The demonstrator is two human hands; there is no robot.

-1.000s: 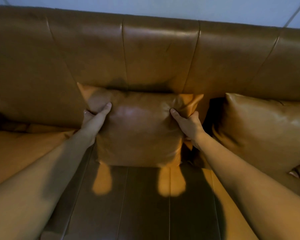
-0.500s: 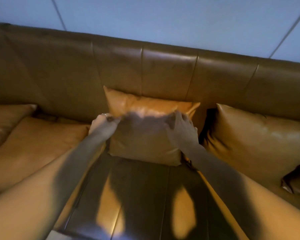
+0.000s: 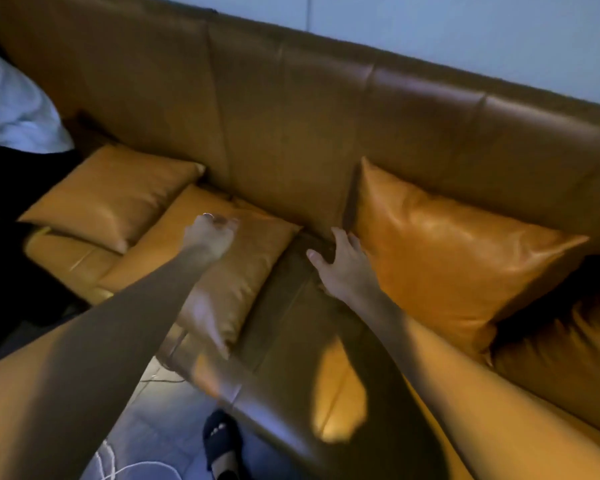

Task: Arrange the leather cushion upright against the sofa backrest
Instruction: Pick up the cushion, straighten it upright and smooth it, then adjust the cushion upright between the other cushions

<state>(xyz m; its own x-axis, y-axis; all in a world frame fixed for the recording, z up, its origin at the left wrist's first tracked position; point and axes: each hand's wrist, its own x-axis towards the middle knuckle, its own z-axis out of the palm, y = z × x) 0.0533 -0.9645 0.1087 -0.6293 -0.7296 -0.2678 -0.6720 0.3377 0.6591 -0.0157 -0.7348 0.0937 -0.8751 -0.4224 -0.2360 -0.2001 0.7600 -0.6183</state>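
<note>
A tan leather cushion stands upright, leaning on the sofa backrest at the right. My right hand is open with fingers spread, resting on the seat at that cushion's lower left edge and holding nothing. A second leather cushion lies flat on the seat to the left. My left hand is over its far edge with fingers curled; it is blurred, so a grip cannot be made out. A third cushion lies flat at the far left.
White cloth and dark clothing fill the sofa's left end. Beyond the seat's front edge is tiled floor with a foot in a black sandal and a white cable. Another cushion sits low at the right.
The view has swung left. Both hands have come off the upright cushion. My left hand has moved left onto the flat cushion; my right hand has dropped beside the upright one.
</note>
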